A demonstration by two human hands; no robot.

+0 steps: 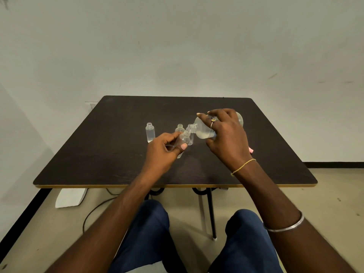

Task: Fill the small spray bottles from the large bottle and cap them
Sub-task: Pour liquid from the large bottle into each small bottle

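Observation:
My right hand (226, 136) grips the large clear bottle (202, 128), tipped on its side with its open neck pointing left; a little liquid lies in it. My left hand (163, 150) holds a small clear spray bottle (184, 137) tilted, its mouth right at the large bottle's neck. Two more small uncapped bottles stand just behind, one (180, 128) partly hidden by my fingers and the other (190, 141) behind the held bottle. A further small uncapped bottle (150, 132) stands apart to the left, holding liquid.
The dark square table (98, 164) has a yellow front edge. A small pink object (251, 150) peeks out from behind my right wrist. A white block (70, 197) and a cable lie on the floor under the table's left side.

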